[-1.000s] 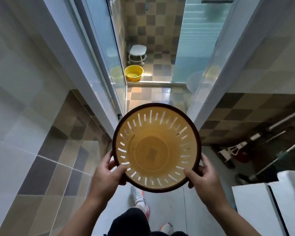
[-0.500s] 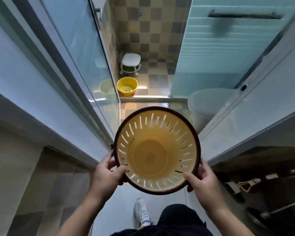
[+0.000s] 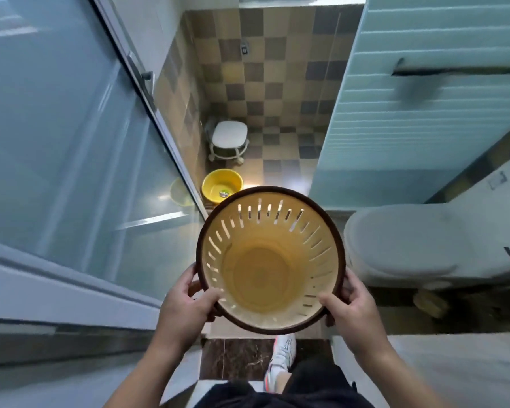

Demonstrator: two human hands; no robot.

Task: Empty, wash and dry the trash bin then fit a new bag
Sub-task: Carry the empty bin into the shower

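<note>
I hold a round cream trash bin point(image 3: 270, 269) with slotted walls and a dark brown rim upright in front of me, its open top facing the camera. It has no bag in it and nothing inside. My left hand point(image 3: 186, 304) grips the rim at the lower left, thumb hooked over the edge. My right hand point(image 3: 351, 307) grips the rim at the lower right in the same way. The bin hangs in the air above the bathroom doorway threshold.
A frosted glass door point(image 3: 71, 142) runs along the left. Ahead on the tiled floor stand a yellow basin point(image 3: 222, 188) and a white wheeled stool point(image 3: 228, 139). A white toilet point(image 3: 424, 240) is at the right. My shoe point(image 3: 281, 354) is on the dark threshold.
I have walked forward through the doorway with the bin in both hands. The toilet, basin and stool have come closer; the mops at the right have left view.
</note>
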